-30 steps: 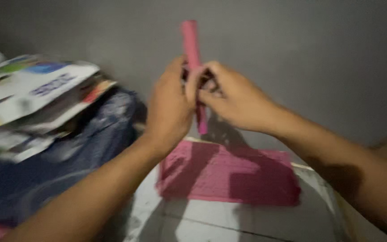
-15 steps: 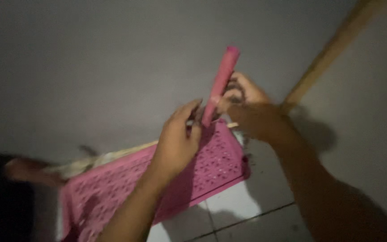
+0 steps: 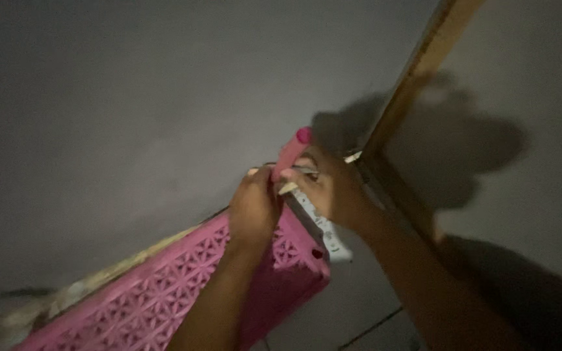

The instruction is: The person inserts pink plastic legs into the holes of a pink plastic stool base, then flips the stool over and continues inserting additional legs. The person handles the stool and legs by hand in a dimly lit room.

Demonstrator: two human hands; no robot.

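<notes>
A pink plastic handle (image 3: 292,151) rises from a pink perforated plastic panel (image 3: 164,286) that leans along the foot of a grey wall. My left hand (image 3: 253,207) grips the lower part of the handle. My right hand (image 3: 333,188) is closed around it just to the right, with a thin pale stick-like piece (image 3: 288,188) and a grey strip (image 3: 316,224) showing under the fingers. Both forearms reach up from the bottom of the head view. Where the handle joins the panel is hidden by my hands.
A grey wall (image 3: 131,97) fills most of the view. A wooden door frame post (image 3: 417,71) runs diagonally at the upper right, with my shadow across it. Tiled floor (image 3: 359,305) shows at the bottom. Lighting is dim.
The view has swung and tilted further; the stack of papers and dark bag seen a second ago is out of sight. Both hands stay on the handle, now close to the door frame.
</notes>
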